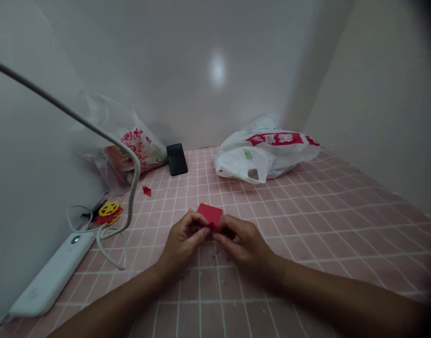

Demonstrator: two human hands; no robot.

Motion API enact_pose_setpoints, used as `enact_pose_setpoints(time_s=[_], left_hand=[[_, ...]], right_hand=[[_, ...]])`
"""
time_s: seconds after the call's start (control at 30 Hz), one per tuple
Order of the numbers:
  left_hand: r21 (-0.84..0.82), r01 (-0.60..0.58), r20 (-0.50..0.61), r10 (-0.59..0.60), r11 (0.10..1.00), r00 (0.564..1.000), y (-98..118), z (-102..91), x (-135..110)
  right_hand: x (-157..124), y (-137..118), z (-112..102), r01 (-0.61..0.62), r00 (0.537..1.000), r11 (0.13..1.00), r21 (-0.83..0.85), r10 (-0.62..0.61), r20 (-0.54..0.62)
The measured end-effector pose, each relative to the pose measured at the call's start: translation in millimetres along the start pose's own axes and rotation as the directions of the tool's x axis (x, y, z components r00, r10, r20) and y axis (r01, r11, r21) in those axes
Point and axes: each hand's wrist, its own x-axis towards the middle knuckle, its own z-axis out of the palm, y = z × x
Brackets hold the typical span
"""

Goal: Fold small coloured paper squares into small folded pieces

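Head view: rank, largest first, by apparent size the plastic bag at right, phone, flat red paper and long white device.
Plastic bag at right
Long white device
Phone, flat red paper: too alike to rank

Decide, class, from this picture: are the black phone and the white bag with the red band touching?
Apart. The head view shows pink gridded tabletop between the black phone and the white bag.

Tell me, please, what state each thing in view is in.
Left hand: pinching small red piece
Right hand: pinching same piece
Red square: flat
Phone: face up, screen dark
White device: light lit
Cable: bent, looped
Clear bag: filled
White bag: lying slumped
Cutouts: piled
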Motion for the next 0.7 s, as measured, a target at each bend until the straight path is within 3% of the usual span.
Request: enact_pose_setpoints(time_s=[0.13,0.33,0.7], left_hand=[[0.018,-0.091,-0.024,0.091,0.996,0.996,1.8,1.0,-1.4],[0.059,-0.301,-0.042,0.304,0.952,0.952,-1.0,0.0,-2.2],[0.103,-0.406,-0.031,0.411,0.908,0.911,-4.3,-1.6,-2.0]], right_hand=[[-2.4,1.2,0.1,0.188,0.981,0.971,-0.146,-0.192,-0.008],[-6.5,2.3,1.2,0.343,0.929,0.876,-0.340,-0.370,-0.015],[-5.6,5.3,1.1,0.373,0.915,0.857,-0.355,-0.403,-0.010]])
